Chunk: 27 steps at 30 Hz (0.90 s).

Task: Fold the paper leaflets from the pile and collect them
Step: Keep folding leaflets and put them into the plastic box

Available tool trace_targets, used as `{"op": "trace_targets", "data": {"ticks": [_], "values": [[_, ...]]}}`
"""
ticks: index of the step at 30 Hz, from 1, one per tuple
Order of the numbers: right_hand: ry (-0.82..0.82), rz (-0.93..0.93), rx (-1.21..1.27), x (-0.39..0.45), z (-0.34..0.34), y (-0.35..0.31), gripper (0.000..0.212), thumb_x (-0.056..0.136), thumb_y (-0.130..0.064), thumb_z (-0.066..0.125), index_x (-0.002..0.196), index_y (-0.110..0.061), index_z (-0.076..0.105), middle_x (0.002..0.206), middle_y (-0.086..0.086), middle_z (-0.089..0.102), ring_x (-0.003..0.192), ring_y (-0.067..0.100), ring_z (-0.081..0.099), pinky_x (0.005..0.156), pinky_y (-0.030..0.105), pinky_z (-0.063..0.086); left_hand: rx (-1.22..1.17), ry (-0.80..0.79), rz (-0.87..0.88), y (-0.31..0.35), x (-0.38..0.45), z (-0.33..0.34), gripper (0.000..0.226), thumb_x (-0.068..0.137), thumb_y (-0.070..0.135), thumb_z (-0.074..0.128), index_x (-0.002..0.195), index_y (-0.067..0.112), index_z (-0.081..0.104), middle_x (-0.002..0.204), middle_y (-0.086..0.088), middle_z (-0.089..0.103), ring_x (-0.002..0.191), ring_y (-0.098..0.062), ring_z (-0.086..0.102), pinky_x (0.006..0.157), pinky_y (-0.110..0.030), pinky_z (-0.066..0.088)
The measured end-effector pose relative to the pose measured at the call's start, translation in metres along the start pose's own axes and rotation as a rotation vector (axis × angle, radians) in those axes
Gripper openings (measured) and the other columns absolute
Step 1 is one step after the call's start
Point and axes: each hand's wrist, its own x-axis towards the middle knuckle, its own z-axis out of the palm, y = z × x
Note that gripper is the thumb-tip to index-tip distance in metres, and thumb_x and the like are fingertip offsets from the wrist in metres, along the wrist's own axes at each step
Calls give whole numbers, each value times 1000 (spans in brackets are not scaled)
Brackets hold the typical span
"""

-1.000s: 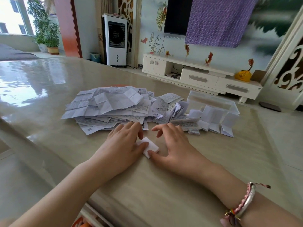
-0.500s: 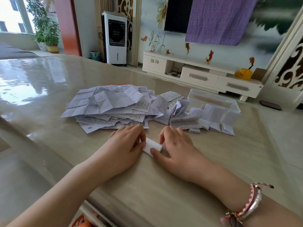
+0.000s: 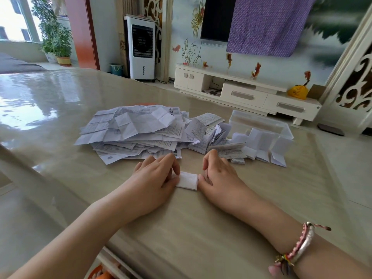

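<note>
Both hands, left (image 3: 155,178) and right (image 3: 218,174), press a folded leaflet (image 3: 187,180) flat between them near the surface's (image 3: 181,228) front edge, pile (image 3: 136,131) behind.

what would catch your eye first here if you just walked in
The sprawling heap of creased white printed leaflets at the glossy beige table's centre. Nearer, the left hand and right hand press a small folded white paper between them.

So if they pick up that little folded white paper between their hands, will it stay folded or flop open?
The folded leaflet looks compact and layered, so it is probably fairly stiff and very light. The folded ones beside the clear box gape open, so it may spring apart somewhat. The table looks glossy, so it would likely slide easily.
</note>
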Motion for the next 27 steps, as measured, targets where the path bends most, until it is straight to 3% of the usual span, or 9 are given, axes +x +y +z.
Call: {"op": "trace_targets", "data": {"ticks": [3, 6, 9, 14, 20, 23, 27], "values": [[16, -39, 107, -2, -1, 6, 11, 93, -21, 49, 95, -20, 38, 86, -9, 46, 92, 16, 41, 81, 30, 37, -23, -45, -7, 1, 1, -5, 12, 93, 33, 53, 101, 34, 44, 87, 14, 51, 88, 2, 37, 80, -22, 28], [-34, -123, 204, -6, -9, 9, 15, 92, -31, 57, 104, -29, 48, 101, -18, 49, 98, 2, 41, 76, 13, 33, -75, -129, -40, 1, 2, -15, 26, 87, 39, 63, 108, 33, 49, 88, 15, 52, 85, 5, 40, 74, -12, 31], [-78, -152, 253, -8, -19, 7, 15, 90, -32, 62, 103, -32, 56, 97, -23, 50, 96, -2, 46, 70, 8, 35, -123, -165, -39, 1, 3, -22, 29, 82, 37, 70, 107, 33, 56, 87, 15, 53, 77, 9, 43, 69, -9, 34], [-156, -239, 187, -7, -19, 8, 33, 82, -40, 73, 111, -31, 61, 109, -17, 55, 99, 2, 52, 84, 9, 39, -125, -124, -11, 0, 3, -22, 25, 83, 36, 70, 107, 34, 63, 88, 12, 53, 73, 4, 47, 66, -8, 36], [-13, -172, 293, -7, -19, 5, 7, 91, -30, 65, 95, -26, 69, 82, -16, 64, 72, 0, 56, 63, 12, 38, -183, -23, 1, -1, 3, -19, 40, 65, 57, 72, 101, 41, 69, 102, 23, 53, 94, 6, 47, 75, -4, 33], [-1, -113, 429, -5, -18, 10, 11, 94, -24, 60, 88, -23, 70, 76, -5, 67, 69, 13, 60, 64, 22, 45, -181, 114, -55, 7, 5, -18, 12, 73, 37, 79, 78, 32, 70, 84, 21, 62, 82, 4, 52, 68, -5, 32], [0, -47, 684, -1, -18, 8, 13, 92, -19, 62, 86, -13, 71, 64, 1, 66, 56, 1, 54, 58, 19, 42, -365, 165, -167, 16, 9, -18, 8, 79, 22, 76, 72, 22, 73, 64, 14, 65, 58, 2, 50, 57, -11, 34]]}}
